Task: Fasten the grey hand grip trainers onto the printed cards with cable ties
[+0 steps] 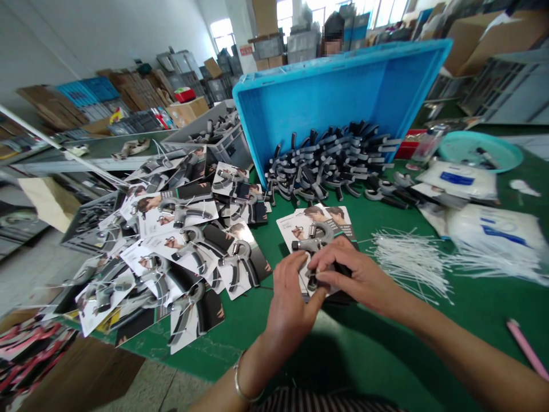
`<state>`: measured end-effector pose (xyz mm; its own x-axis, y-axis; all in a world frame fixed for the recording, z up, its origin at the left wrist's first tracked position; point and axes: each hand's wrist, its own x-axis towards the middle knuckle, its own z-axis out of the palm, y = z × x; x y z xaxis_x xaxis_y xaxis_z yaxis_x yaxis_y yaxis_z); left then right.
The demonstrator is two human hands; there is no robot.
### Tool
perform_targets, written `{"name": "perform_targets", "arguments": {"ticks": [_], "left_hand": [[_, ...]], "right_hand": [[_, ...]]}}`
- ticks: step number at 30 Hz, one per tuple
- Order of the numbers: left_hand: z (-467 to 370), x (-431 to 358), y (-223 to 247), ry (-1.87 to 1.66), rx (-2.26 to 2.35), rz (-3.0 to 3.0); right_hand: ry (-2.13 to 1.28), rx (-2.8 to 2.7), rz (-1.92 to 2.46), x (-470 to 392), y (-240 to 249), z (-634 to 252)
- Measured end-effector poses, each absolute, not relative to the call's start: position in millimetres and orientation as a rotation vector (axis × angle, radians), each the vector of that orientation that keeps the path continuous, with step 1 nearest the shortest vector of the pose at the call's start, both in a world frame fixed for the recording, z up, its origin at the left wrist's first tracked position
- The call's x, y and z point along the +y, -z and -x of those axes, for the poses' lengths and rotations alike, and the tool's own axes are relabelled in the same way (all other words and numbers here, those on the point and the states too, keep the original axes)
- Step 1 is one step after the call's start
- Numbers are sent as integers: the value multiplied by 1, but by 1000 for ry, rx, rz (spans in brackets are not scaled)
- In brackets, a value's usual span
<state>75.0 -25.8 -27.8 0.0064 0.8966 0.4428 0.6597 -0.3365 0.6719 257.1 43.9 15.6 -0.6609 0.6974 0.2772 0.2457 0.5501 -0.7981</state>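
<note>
A grey and black hand grip strengthener [322, 232] with a metal spring lies on a printed backing card [286, 224], on top of a few more cards. My left hand [288, 297] curls around the left side of the grip strengthener's handles, thumb and fingers closed on it. From the right, my right hand [358, 272] pinches at the lower handle, its fingertips close to my left ones. Whatever is between those fingertips is too small and covered to make out. Loose white cable ties [407, 260] lie in a pile to the right of my right hand.
Carded grip strengtheners [189, 246] heap up on the left of the green table [343, 343]. A tipped blue crate [317, 97] spills loose grip strengtheners [326, 163] behind my hands. Bags of cable ties [493, 229], a turquoise tray [476, 143] and a pink stick [525, 346] are right. A person [333, 34] is beyond.
</note>
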Motion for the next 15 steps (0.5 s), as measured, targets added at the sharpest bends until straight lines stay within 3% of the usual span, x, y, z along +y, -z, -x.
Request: {"name": "perform_targets", "arguments": {"ticks": [6,10,15], "left_hand": [[-53,-16,27,-1275,1611,-2280],[-9,-5,7,-1396,1670,-2449],[109,41,-59,-1856,2168,-2260]], "right_hand": [[-1070,-2114,693,47,3,-281],[-873,-1757,1121,54,21,-332],[-817,-1912,1538,30,59,-403]]}}
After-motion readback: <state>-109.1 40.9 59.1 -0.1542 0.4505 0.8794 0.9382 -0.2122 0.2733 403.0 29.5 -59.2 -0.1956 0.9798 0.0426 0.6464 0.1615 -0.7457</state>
